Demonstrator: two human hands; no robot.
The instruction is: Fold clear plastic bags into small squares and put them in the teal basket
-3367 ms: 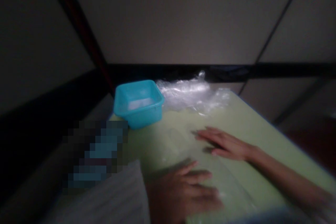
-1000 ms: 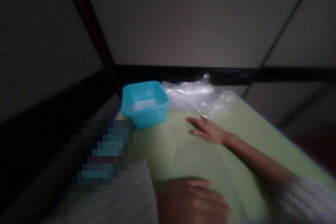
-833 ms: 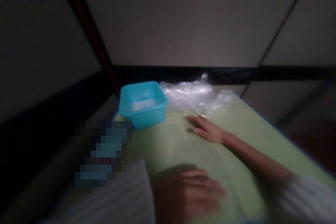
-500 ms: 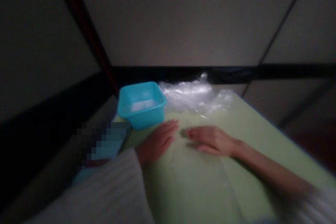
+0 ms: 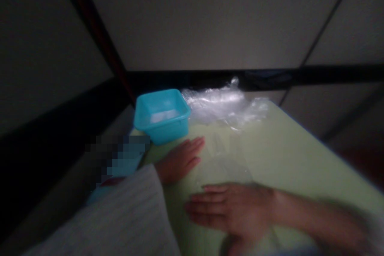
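Observation:
A clear plastic sheet or bag (image 5: 225,164) lies flat on a pale green table (image 5: 294,156). My left hand (image 5: 180,160) rests flat and open on the table at the sheet's far left edge, just in front of a turquoise tub (image 5: 162,114). My right hand (image 5: 231,212) lies flat with fingers stretched out on the near part of the sheet, pointing left. Neither hand holds anything.
A heap of crumpled clear plastic (image 5: 225,104) sits at the table's far edge beside the tub, which has something white inside. Dark rails and grey wall panels stand behind. A blurred-out patch lies left of my left sleeve.
My right hand has slid from the far part of the sheet back toward me. My left hand went the other way, from the near edge to beside the tub.

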